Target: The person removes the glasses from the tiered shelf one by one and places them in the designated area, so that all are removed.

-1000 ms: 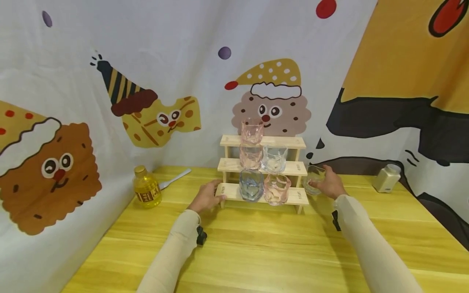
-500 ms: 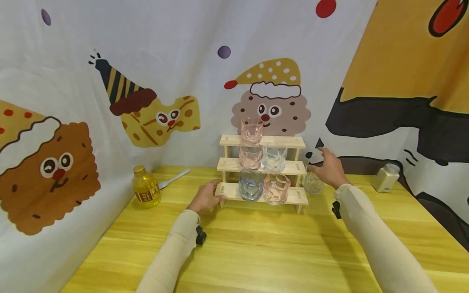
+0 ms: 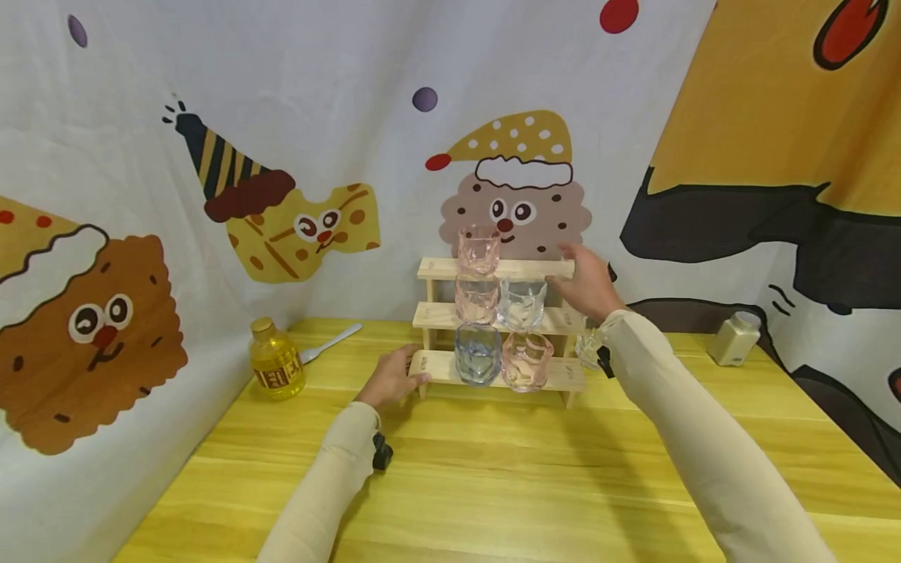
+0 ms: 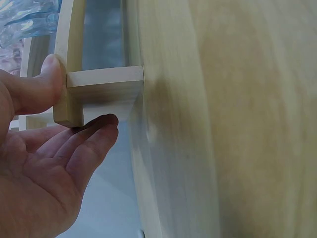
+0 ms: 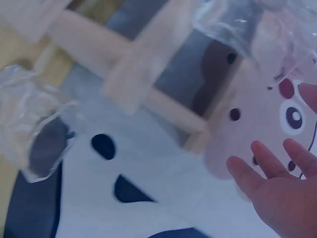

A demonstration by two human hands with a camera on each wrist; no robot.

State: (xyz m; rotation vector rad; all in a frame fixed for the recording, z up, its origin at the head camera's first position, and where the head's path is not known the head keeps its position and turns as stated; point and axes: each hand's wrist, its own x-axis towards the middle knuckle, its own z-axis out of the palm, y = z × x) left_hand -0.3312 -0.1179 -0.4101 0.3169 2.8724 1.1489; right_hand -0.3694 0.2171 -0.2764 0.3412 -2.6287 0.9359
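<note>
- Nearest, the left hand (image 3: 389,379) pinches the left end of the wooden stand's (image 3: 439,366) lowest shelf, as before; only the left wrist view shows the thumb above the plank and the fingers beneath.
- That shelf carries a blue glass (image 3: 478,356) and, right of it, a pink glass (image 3: 526,363); plank-end print is too small to read.
- Left, a yellow bottle (image 3: 277,366) has a brown label, its writing illegible; a spoon (image 3: 336,342) lies beyond.
- Right of the stand, a loose clear glass (image 5: 34,124), gripped by the right hand (image 3: 590,283) a second ago, now stands released, largely hidden in the head view but plainer from the right wrist.
- The right hand, fingers spread and holding nothing, has moved up and left to the top shelf's right end.
</note>
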